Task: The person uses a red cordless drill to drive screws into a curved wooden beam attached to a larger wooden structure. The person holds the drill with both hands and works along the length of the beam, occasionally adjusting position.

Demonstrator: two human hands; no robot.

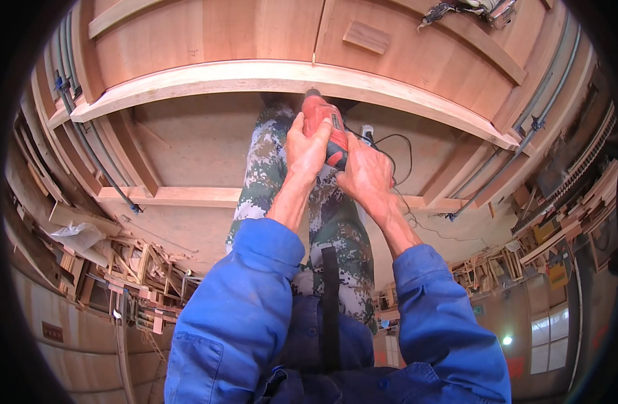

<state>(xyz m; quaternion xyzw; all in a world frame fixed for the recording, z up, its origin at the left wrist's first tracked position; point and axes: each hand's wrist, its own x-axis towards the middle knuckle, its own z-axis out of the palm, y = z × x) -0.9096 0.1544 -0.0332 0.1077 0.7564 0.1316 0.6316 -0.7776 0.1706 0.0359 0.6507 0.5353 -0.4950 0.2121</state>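
Observation:
A red and black corded power drill (318,113) points away from me, its dark chuck at the near edge of a pale wooden rail (188,79). My left hand (305,149) is closed around the drill's body on the left side. On the right, my right hand (367,168) grips its rear, the fingers partly hidden. Whether a bit enters the wood cannot be seen. Beyond the rail lie flat reddish wooden panels (255,34), with a narrow seam running away from the rail just ahead of the drill.
A small wood block (367,37) lies on the panels. Long bar clamps (100,151) flank the frame at left, with more bar clamps (534,124) at right. The drill's black cord (408,149) loops beside my right hand. A lower wooden crossbar (181,196) spans behind my legs. Timber scraps (147,269) are piled at left.

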